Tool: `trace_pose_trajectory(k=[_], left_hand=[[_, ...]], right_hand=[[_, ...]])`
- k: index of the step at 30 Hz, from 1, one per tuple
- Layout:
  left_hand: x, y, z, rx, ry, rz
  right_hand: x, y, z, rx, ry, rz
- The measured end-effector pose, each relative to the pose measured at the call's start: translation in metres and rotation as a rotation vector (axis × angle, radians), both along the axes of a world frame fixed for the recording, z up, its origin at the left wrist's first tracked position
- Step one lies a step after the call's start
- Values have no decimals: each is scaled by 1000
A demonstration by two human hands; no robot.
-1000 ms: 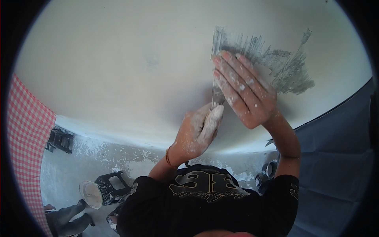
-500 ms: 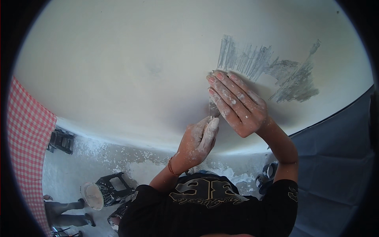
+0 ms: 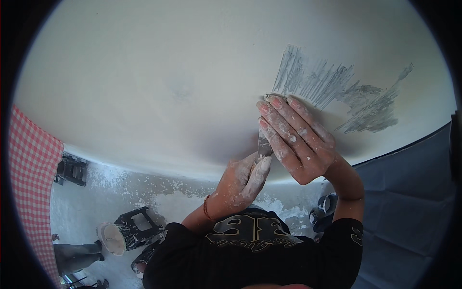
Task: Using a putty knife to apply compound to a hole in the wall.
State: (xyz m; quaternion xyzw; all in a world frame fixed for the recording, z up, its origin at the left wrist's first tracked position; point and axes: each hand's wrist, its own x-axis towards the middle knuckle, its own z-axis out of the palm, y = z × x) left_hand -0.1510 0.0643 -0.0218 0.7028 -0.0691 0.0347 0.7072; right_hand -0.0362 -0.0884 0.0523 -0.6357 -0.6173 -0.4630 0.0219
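My left hand (image 3: 239,181), dusted with white, is closed around the handle of a putty knife (image 3: 264,146). Its metal blade points up along the pale surface (image 3: 144,96). Over the blade lies my right hand (image 3: 301,137), fingers stretched out side by side and flat, hiding most of the metal. White smears cover its fingers and knuckles. Just beyond the fingertips, a patch of grey streaks (image 3: 310,77) spreads up and to the right. A thin edge of the blade seems to show at the fingertips.
Below the surface, the floor is spattered with white. A bucket of pale paste (image 3: 111,239) stands by a black stool (image 3: 140,225). A pink checked cloth (image 3: 33,168) hangs at the left, near another person's legs (image 3: 77,257). Dark sheeting (image 3: 404,202) covers the right side.
The view has shifted, so the streaked patch and both hands appear lower and farther right. The hands keep the same hold, with the fingertips still beside the patch's lower left end.
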Motion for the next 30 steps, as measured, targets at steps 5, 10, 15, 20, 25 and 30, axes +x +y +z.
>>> trace_pose_trajectory(k=[5, 10, 15, 20, 25, 30], left_hand=[[3, 0, -5, 7, -41, -6], [8, -3, -3, 15, -79, 19], [9, -3, -4, 30, -102, 41], [12, -6, -7, 46, -108, 66], [15, -9, 7, 83, -232, 158], [9, -12, 16, 17, -235, 136]], right_hand=[[4, 1, 1, 3, -16, 45], [5, -1, 7, -22, 19, 41], [7, 2, 9, -7, 6, 59], [10, 2, 10, 2, -61, 57], [7, 4, 20, 42, -68, 62], [4, 3, 25, 69, -88, 78]])
